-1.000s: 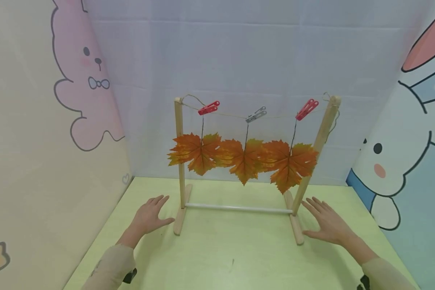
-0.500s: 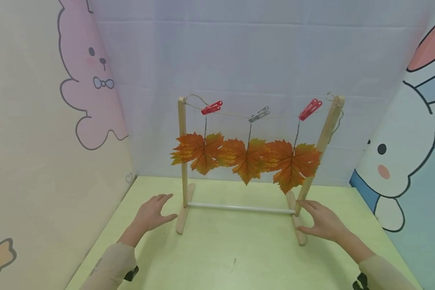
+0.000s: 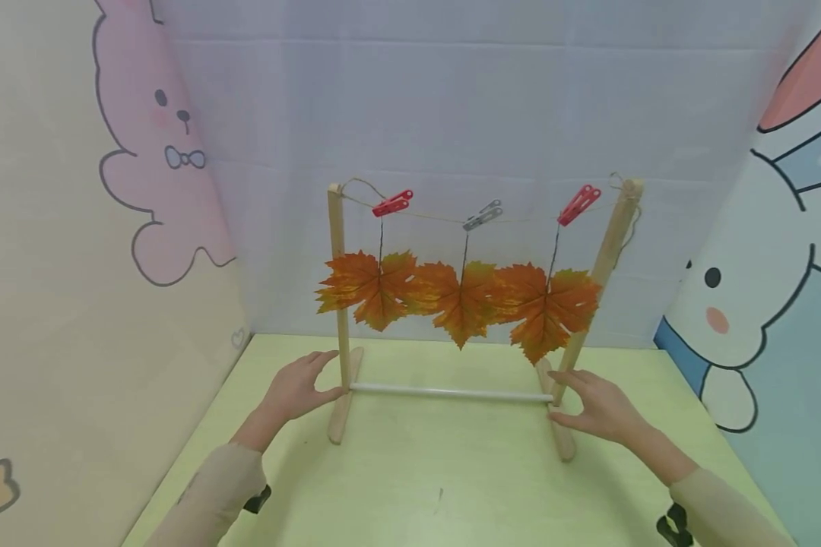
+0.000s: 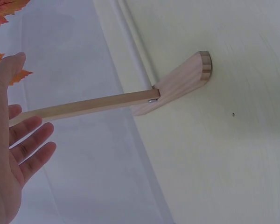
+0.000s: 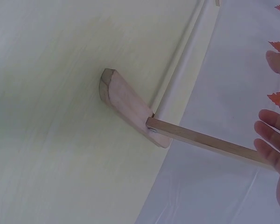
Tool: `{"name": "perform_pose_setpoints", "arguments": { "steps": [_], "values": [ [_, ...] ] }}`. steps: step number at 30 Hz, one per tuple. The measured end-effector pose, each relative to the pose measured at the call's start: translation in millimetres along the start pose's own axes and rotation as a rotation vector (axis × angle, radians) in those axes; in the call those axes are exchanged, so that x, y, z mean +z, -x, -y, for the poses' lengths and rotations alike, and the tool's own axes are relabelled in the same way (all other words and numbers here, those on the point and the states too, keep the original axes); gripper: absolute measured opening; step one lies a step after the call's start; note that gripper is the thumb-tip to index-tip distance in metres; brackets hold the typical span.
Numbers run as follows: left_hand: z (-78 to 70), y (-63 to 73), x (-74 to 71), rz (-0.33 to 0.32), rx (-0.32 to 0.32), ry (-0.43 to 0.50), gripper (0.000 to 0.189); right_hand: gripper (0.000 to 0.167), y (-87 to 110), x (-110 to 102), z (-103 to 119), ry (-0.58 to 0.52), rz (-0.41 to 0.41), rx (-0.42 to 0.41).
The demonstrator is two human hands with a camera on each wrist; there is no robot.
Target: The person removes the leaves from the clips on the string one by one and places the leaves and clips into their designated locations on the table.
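Observation:
A wooden stand with two upright posts holds a string (image 3: 438, 218) between their tops. Two red clothespins (image 3: 393, 203) and one grey clothespin (image 3: 483, 216) sit on the string, above three orange artificial maple leaves (image 3: 381, 292). My left hand (image 3: 294, 389) is at the lower left post (image 3: 343, 346), its thumb and fingers spread beside the wood. In the left wrist view its fingers (image 4: 35, 142) are loosely bent near that post. At the lower right post (image 3: 571, 361), my right hand (image 3: 602, 408) reaches with parted thumb and fingers; the right wrist view shows its fingers (image 5: 272, 135) alongside the wood.
A white rod (image 3: 451, 393) joins the posts near their wooden feet (image 3: 338, 422). Everything stands on a pale yellow-green table (image 3: 445, 471). Behind hangs a plain pale cloth (image 3: 451, 106); cartoon-printed sheets (image 3: 732, 319) flank both sides.
Both hands have moved inward to the lower posts, the left going right and the right going left. The stand, clothespins and leaves keep their places; the head view shifted slightly.

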State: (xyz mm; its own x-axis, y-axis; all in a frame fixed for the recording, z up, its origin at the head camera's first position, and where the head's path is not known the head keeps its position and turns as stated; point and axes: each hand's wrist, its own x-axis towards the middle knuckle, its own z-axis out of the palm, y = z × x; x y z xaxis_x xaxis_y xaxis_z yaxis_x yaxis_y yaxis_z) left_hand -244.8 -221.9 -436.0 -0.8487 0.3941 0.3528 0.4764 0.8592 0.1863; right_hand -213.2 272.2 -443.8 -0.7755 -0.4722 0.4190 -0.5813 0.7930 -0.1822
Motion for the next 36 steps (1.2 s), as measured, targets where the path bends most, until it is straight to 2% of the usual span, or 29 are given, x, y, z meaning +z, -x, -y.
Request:
{"name": "perform_pose_setpoints", "arguments": {
  "steps": [7,11,15,20,27,30,36],
  "values": [
    [-8.8,-18.8,-10.4,-0.014,0.056,-0.028,0.060,0.054,-5.7,-6,1,-0.011,-0.030,-0.029],
    [-18.7,-30.7,-22.8,-0.026,0.106,-0.041,0.052,0.049,-10.0,-13,1,-0.004,-0.040,-0.067],
    [-25.9,-39.5,-34.0,-0.028,0.147,-0.058,0.048,0.045,-13.8,-21,4,-0.022,-0.023,-0.067],
    [-30.7,-46.0,-43.7,-0.052,0.179,-0.064,0.048,0.044,-20.5,-27,7,-0.048,-0.020,-0.089],
    [-37.7,-55.1,-57.8,-0.084,0.246,-0.091,0.047,0.039,-30.9,-32,9,-0.061,-0.069,-0.156],
    [-39.4,-58.2,-63.8,-0.104,0.272,-0.090,0.047,0.039,-36.5,-35,12,-0.069,-0.054,-0.167],
    [-42.9,-65.6,-76.0,-0.134,0.266,-0.070,0.043,0.035,-53.3,-46,20,-0.084,-0.013,-0.171]
  ]
}}
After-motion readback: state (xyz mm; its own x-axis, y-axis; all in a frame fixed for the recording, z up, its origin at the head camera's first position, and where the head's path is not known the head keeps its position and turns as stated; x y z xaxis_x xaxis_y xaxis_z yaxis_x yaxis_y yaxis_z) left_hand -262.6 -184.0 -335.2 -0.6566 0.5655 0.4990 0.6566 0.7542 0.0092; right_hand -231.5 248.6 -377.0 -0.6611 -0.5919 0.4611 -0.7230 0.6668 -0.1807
